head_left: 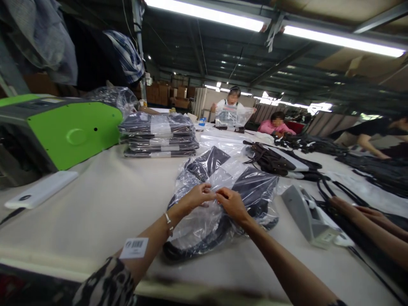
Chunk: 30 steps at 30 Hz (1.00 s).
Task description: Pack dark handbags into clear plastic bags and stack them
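Observation:
A clear plastic bag (255,187) with a dark folded garment inside lies on the table in front of me. My left hand (197,196) and my right hand (232,204) meet at the bag's near edge, and both pinch the plastic with closed fingers. A bracelet sits on my left wrist, and a barcode sticker (134,247) is stuck to my left forearm.
A stack of bagged dark garments (159,136) stands behind, beside a green machine (63,131). A white flat device (41,189) lies at left, a grey tape dispenser (309,216) at right. Dark straps (270,159) lie further back. Another person's hands (369,212) reach in from the right; co-workers are at the far end.

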Tool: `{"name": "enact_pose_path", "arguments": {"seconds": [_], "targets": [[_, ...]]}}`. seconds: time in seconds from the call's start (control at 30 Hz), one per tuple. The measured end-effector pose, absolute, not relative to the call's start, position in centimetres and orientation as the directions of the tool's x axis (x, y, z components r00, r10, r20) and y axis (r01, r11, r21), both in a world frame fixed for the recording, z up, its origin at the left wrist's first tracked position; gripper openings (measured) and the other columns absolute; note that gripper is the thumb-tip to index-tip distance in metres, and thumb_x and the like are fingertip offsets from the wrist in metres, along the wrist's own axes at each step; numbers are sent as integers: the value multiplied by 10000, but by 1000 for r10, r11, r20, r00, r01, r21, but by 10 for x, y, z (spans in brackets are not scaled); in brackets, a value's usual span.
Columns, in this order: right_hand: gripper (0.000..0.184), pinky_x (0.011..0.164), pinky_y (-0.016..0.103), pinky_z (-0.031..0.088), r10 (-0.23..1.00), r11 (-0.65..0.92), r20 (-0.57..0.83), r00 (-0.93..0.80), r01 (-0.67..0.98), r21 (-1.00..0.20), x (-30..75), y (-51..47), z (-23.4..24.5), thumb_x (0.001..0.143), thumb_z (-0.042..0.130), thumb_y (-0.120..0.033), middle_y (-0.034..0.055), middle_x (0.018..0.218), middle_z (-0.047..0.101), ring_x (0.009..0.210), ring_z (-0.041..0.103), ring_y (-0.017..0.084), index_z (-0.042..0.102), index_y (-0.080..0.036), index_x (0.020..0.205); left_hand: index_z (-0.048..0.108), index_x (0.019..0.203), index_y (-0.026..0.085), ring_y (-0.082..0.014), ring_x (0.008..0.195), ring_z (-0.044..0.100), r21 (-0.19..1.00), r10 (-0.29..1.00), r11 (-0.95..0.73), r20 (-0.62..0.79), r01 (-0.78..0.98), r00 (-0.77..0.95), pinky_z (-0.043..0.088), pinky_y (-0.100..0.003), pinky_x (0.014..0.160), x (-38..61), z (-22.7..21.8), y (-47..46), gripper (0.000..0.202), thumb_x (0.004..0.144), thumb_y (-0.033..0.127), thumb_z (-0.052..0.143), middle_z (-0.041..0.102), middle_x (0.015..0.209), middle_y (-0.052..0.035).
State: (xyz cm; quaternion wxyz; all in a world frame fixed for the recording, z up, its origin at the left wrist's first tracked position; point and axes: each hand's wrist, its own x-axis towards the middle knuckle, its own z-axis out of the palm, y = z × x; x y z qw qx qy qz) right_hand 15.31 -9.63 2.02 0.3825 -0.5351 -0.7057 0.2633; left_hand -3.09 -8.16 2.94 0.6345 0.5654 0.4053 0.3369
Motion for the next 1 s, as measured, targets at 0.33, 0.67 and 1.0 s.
{"name": "enact_pose_path", "arguments": {"seconds": [0.33, 0.67, 1.0], "targets": [[206, 620, 240, 413, 969, 240, 228, -94, 577, -781, 158, -90, 13, 802, 610, -360, -8, 683, 653, 652, 570, 141, 663, -173, 733, 527, 722, 169, -106, 670, 560, 996, 926, 14, -46, 89, 374, 489, -219, 579, -27, 16, -46, 209, 626, 272, 681, 618, 778, 6], [210, 622, 242, 425, 973, 216, 223, -57, 562, -799, 156, -89, 9, 804, 604, -355, 6, 688, 666, 651, 585, 149, 675, -169, 741, 641, 742, 144, -116, 558, 545, 929, 884, -103, -79, 356, 461, 411, -209, 499, -21, 23, -38, 139, 644, 244, 640, 597, 593, 18], [171, 600, 235, 421, 979, 169, 202, 1, 549, -819, 153, -87, 4, 793, 599, -313, -6, 646, 662, 605, 584, 138, 665, -174, 717, 681, 937, 148, -133, 650, 595, 934, 882, -85, -93, 348, 463, 422, -220, 552, -38, 31, -28, 352, 712, 405, 598, 680, 798, -21]]}}
